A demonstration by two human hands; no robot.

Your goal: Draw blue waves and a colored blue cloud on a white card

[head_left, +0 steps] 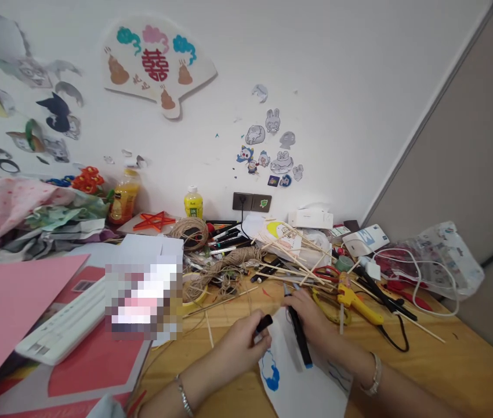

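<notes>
My left hand point(243, 343) is closed on a short black marker cap point(264, 324), pinched between thumb and fingers. In my right hand point(314, 326) is a black marker point(299, 337), with its blue end pointing down toward the paper. A white sheet of paper point(307, 390) lies under both hands on the wooden table. Blue colouring and a blue outline point(271, 371) show on its left part, and thin dark lines are at its right, partly hidden by my right wrist. Slim pointed tips of something grey-blue show just beyond my right fingers; their kind is unclear.
Beyond the hands lie wooden sticks point(292, 255), twine point(189, 232) and several markers point(224, 237). A yellow glue gun point(358, 303) with a black cord is at right. At left are a white paper trimmer point(68, 319), pink paper point(20, 313) and a blurred-out patch. Bottles point(123, 197) stand by the wall.
</notes>
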